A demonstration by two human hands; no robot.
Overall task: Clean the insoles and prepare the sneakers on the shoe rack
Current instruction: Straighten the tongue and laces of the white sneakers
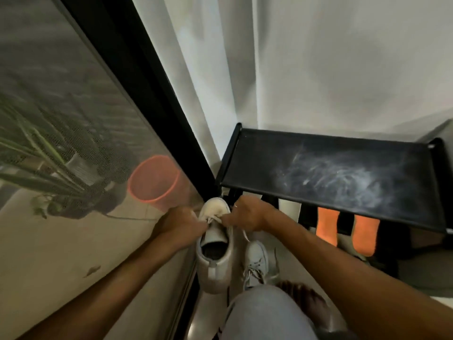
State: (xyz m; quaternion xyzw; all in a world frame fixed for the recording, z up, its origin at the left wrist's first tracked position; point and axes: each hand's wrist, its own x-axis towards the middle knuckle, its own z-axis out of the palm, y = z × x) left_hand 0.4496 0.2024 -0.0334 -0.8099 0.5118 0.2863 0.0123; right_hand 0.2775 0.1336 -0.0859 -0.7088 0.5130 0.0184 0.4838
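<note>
A white sneaker (215,263) stands on the floor in front of me, toe pointing away, its dark inside showing. My left hand (180,223) and my right hand (247,213) sit on either side of its lacing, each with fingers curled and pinching a white lace. A second white sneaker (257,256) lies just to the right of the first, its laces loose. The black shoe rack (331,168) stands to the right, its top shelf dusty and bare. No insole lies outside a shoe in this view.
Two orange shoes (345,231) sit on the rack's lower shelf. A mesh screen door with a black frame (152,114) runs along the left; behind it are a plant and an orange bucket (154,177). A white curtain hangs behind. My knee and bare foot (304,298) are below.
</note>
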